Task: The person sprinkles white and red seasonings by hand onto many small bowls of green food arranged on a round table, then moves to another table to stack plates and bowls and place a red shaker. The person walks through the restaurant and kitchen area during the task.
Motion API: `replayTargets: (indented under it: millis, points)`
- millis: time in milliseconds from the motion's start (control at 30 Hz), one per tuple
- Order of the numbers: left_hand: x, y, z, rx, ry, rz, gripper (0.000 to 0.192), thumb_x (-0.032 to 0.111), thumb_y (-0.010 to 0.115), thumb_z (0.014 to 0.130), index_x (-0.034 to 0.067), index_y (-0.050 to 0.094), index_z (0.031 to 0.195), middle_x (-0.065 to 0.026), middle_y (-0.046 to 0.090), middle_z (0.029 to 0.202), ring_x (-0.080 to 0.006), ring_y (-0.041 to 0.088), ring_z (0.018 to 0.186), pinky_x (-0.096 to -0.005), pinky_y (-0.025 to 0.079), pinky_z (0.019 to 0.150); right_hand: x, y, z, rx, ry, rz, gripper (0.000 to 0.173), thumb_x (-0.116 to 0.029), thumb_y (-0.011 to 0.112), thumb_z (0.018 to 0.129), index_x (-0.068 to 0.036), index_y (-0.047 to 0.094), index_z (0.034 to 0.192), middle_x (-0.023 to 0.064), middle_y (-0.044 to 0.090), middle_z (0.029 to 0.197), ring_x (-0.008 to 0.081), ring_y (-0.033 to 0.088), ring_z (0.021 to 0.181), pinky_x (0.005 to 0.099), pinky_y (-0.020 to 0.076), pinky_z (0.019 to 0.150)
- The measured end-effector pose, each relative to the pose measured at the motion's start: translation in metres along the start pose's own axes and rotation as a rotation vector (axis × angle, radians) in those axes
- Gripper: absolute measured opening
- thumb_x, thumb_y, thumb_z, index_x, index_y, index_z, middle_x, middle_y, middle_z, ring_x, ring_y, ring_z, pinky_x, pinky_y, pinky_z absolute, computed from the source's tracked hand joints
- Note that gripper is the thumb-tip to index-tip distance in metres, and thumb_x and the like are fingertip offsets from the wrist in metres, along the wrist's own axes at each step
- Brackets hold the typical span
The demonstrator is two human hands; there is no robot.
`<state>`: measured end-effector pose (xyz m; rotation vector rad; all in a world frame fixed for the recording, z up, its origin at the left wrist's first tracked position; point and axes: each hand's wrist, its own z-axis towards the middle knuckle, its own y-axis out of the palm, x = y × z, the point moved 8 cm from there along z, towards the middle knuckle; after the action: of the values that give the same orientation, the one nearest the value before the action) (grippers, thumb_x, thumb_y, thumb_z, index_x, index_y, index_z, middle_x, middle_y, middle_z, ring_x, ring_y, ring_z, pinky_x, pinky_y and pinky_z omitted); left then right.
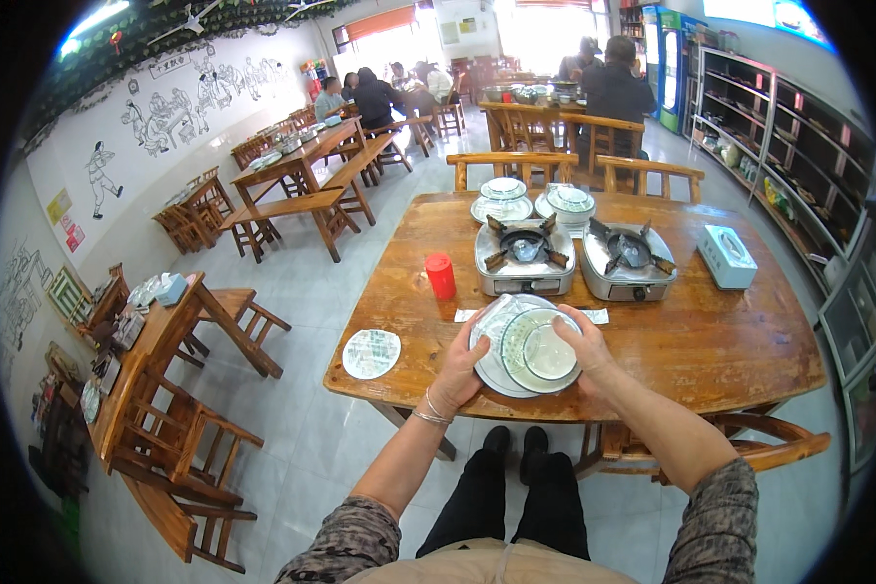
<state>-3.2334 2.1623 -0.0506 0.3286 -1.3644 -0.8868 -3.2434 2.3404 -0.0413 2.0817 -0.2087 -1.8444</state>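
Note:
My left hand (461, 366) grips the left side of a white plate (490, 376), its thumb on top and a metal bangle at the wrist. My right hand (590, 346) holds the right side, with the thumb reaching over the rim of a small pale bowl (551, 354). The bowl rests tilted on the plate within a larger patterned rim, and a clear drinking glass (505, 310) appears to lie beside it. This stack is at the near edge of the wooden table (671, 361). Behind it, a white paper strip (596, 316) lies partly hidden.
Two portable gas stoves (525, 274) (628, 281) stand side by side beyond my hands. Around them are a red cup (440, 276), a tissue box (727, 257), a round paper mat (371, 354) and two dish stacks (502, 201) (569, 204). A wooden chair (766, 442) stands near right. People sit farther back.

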Motion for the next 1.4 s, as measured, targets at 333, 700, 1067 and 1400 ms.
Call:
replayTargets:
  millis: [333, 700, 1067, 1400]
  points:
    - [-0.061, 0.051, 0.016, 0.122, -0.079, 0.449, 0.087, 0.020, 0.078, 0.075, -0.003, 0.022, 0.138, -0.0182, 0.045, 0.126, -0.0236, 0.049, 0.115, -0.0329, 0.046, 0.093, -0.037, -0.081, 0.015, -0.026, 0.216, -0.369, 0.043, -0.027, 0.062, 0.089, 0.006, 0.056, 0.115, 0.0125, 0.066, 0.094, 0.0169, 0.065, 0.079, 0.0289, 0.0545, 0.066]
    - [-0.094, 0.113, 0.034, -0.131, 0.139, 1.164, 0.092, 0.048, 0.071, 0.076, -0.006, 0.027, 0.137, -0.0306, 0.049, 0.118, -0.0403, 0.052, 0.107, -0.0429, 0.043, 0.092, -0.066, -0.166, 0.009, 0.058, 0.203, -0.619, 0.039, -0.031, 0.063, 0.089, 0.007, 0.064, 0.097, 0.0086, 0.066, 0.087, 0.0139, 0.062, 0.073, 0.0288, 0.0507, 0.062]
    - [-0.120, 0.106, 0.044, -0.111, 0.155, 1.509, 0.089, 0.051, 0.065, 0.079, -0.002, 0.026, 0.139, -0.0264, 0.048, 0.113, -0.0399, 0.054, 0.102, -0.0434, 0.046, 0.087, -0.092, -0.201, 0.016, 0.288, 0.005, -0.758, 0.053, -0.045, 0.058, 0.088, 0.008, 0.067, 0.092, 0.0123, 0.067, 0.086, 0.0174, 0.061, 0.074, 0.0301, 0.0482, 0.065]
    - [-0.121, 0.095, 0.045, -0.110, 0.233, 1.296, 0.067, 0.040, 0.066, 0.082, -0.003, 0.044, 0.129, -0.0221, 0.055, 0.109, -0.0357, 0.056, 0.099, -0.0396, 0.046, 0.086, -0.069, -0.240, 0.017, 0.246, 0.152, -0.906, 0.070, -0.059, 0.041, 0.091, 0.006, 0.063, 0.108, 0.0185, 0.064, 0.108, 0.0243, 0.058, 0.099, 0.0347, 0.0425, 0.088]
